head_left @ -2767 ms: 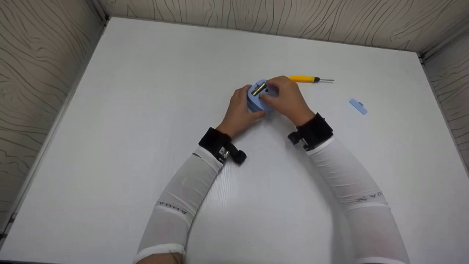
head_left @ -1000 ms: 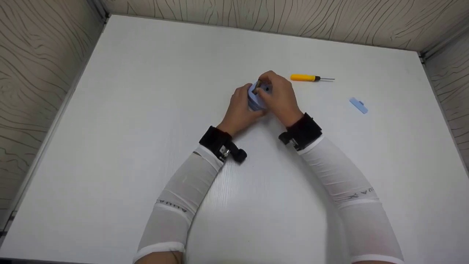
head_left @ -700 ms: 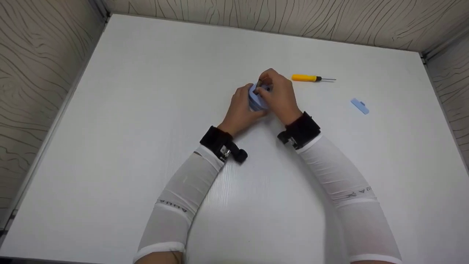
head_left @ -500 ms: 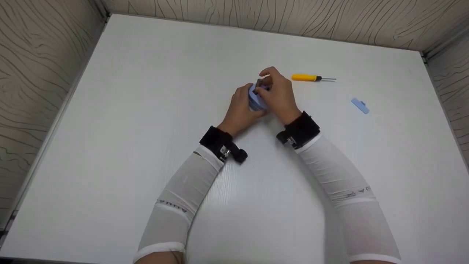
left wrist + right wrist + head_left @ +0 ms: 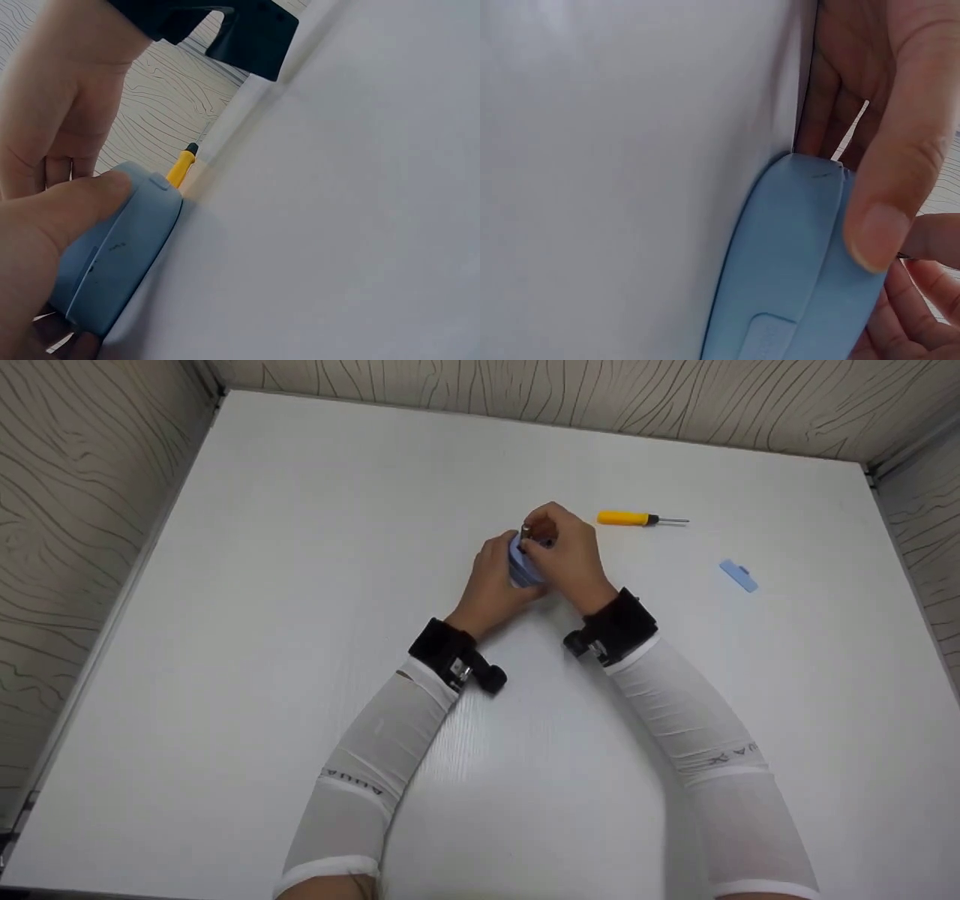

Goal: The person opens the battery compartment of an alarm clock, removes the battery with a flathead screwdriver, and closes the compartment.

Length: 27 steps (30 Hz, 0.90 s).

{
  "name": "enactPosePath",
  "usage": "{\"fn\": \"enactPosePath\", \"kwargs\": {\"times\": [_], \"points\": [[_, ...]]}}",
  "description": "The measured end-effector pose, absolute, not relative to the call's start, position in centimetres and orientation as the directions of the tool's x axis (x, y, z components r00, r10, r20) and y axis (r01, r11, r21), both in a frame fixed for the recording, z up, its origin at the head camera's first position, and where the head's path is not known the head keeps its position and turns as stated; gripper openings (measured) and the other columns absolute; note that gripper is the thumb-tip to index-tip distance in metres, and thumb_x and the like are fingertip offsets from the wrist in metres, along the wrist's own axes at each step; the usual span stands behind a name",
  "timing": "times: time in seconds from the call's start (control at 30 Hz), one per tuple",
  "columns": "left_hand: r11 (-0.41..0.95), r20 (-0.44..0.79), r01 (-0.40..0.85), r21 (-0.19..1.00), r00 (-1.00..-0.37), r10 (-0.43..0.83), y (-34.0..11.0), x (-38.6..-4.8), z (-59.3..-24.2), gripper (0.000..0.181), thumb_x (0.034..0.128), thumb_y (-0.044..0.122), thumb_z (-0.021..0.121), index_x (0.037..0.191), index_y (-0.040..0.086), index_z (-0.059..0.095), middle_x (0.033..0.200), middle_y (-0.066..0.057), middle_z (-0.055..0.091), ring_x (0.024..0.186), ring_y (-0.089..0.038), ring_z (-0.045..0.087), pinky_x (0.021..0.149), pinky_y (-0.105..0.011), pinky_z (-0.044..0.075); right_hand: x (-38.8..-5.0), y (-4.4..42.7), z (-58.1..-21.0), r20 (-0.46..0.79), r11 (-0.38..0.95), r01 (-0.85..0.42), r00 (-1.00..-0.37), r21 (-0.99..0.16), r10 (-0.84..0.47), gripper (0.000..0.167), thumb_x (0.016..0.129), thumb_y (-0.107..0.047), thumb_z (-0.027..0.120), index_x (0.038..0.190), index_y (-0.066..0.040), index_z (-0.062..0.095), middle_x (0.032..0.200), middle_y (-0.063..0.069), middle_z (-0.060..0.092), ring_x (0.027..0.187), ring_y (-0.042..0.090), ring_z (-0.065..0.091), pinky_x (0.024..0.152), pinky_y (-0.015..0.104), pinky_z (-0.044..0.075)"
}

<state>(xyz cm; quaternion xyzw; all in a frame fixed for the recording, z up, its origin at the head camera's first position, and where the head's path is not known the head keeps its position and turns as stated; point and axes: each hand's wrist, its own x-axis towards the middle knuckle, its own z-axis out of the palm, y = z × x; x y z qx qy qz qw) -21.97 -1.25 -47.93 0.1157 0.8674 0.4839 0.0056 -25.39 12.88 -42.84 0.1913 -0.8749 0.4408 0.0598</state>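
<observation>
A rounded blue case [image 5: 520,568] stands on the white table in the head view, and the left hand [image 5: 493,589] grips it around its left and near sides. Over its top, the right hand [image 5: 576,556] pinches a small metallic battery [image 5: 525,533] between thumb and index finger; the battery stands tilted up from the case. In the left wrist view the left thumb presses the upper part of the blue case [image 5: 133,244]. The right thumb lies over the edge of the case [image 5: 784,232] in the right wrist view, where the battery cannot be made out.
A yellow screwdriver [image 5: 624,518] with a black collar lies behind and to the right of the hands, its shaft pointing right. Farther right lies a small light-blue cover [image 5: 739,575]. Wood-patterned panels [image 5: 525,394] border the white table [image 5: 262,585].
The battery lay flat in the top of the case earlier; its far end is now raised. The right hand has moved left onto it. The left hand keeps its hold.
</observation>
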Motion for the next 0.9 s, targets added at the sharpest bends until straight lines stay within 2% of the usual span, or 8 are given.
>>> {"fn": "enactPosePath", "kwargs": {"times": [0.33,0.73,0.9], "points": [[0.501,0.102,0.193,0.844,-0.974,0.203,-1.23,-22.03,-47.91,0.089,0.0866,0.031,0.08,0.153,-0.002,0.031,0.15,-0.02,0.04,0.136,-0.029,0.04,0.113,-0.034,0.034,-25.27,12.97,-42.63,0.327,0.497,-0.436,-0.898,-0.75,-0.294,0.02,0.089,0.007,0.07,0.108,0.003,0.067,0.107,0.014,0.07,0.097,0.021,0.068,0.089,0.035,0.054],[0.536,0.102,0.196,0.821,-0.974,0.2,-1.17,-22.01,-47.89,0.09,0.086,0.031,0.08,0.153,-0.003,0.03,0.148,-0.02,0.042,0.135,-0.028,0.041,0.113,-0.035,0.033,-25.08,13.44,-42.53,0.429,0.486,-0.507,-0.862,-0.712,-0.27,0.02,0.089,0.005,0.068,0.109,0.002,0.067,0.105,0.012,0.068,0.096,0.017,0.067,0.082,0.029,0.058],[0.531,0.098,0.192,0.825,-0.975,0.201,-1.16,-21.96,-47.75,0.09,0.0865,0.032,0.08,0.153,-0.003,0.03,0.148,-0.019,0.042,0.136,-0.028,0.04,0.114,-0.035,0.032,-25.07,13.81,-42.55,0.46,0.491,-0.529,-0.848,-0.692,-0.264,0.022,0.089,0.004,0.067,0.111,0.003,0.067,0.105,0.014,0.067,0.094,0.018,0.067,0.081,0.03,0.059]]}}
